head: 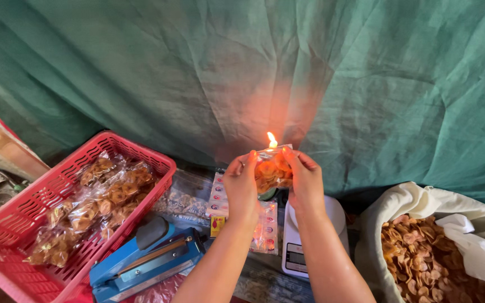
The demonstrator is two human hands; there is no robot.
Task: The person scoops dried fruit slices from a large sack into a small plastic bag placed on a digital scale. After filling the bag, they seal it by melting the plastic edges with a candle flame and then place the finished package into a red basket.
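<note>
Green cloth (pixel 366 73) behind; left hand (pixel 241 185), right hand (pixel 305 182) raised, each grip pinching snack packet (pixel 272 170) at flame (pixel 272 140).

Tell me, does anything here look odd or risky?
Yes: a small open flame burns at the top edge of the clear plastic packet of orange-brown chips, pinched between the left hand and right hand. Its glow tints the green cloth backdrop close behind.

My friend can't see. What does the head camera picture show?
Two hands, left hand and right hand, hold a small clear bag of chips up to a flame, in front of a green cloth. Below lie a red basket of filled bags, a blue heat sealer, a white scale and a sack of chips.
</note>
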